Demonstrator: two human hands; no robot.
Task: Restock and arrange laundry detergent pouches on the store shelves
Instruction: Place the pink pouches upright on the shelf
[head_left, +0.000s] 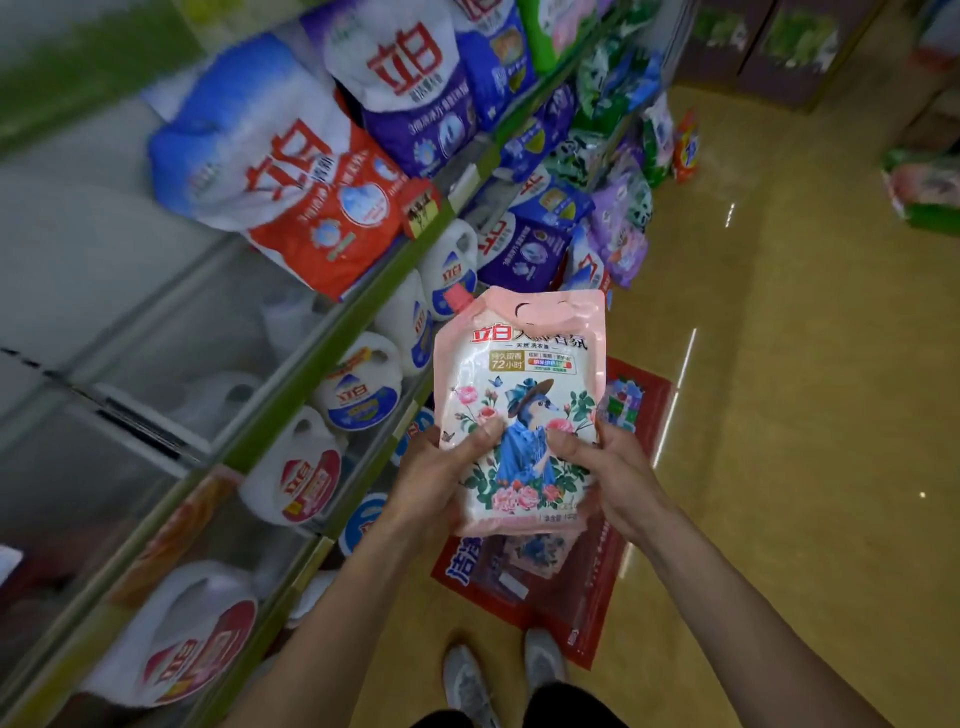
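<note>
A pink pouch (519, 374) with flowers and a figure in blue printed on its front is held upright in front of the person, above the floor (779, 415) and just to the right of the shelves (260, 423). Its round pink cap (457, 297) sits at the top left corner, and its printed face is turned toward the camera.

The left hand (447, 467) grips the lower left part of the pouch, thumb pressed flat on the front and the other fingers curled behind. The right hand (608, 467) grips the lower right part the same way (thumb in front, fingers wrapped round the edge).

The shelves run along the left, edged in green. White jugs (358, 384) with red and blue labels stand on the middle and lower levels, some of them close beside the pouch. Large soft bags (291, 171) in blue, white, red and purple lie on the level above.

A red package (608, 587) lies flat on the tan floor below the pouch. The person's grey shoes (543, 660) stand just beside its near edge.
</note>
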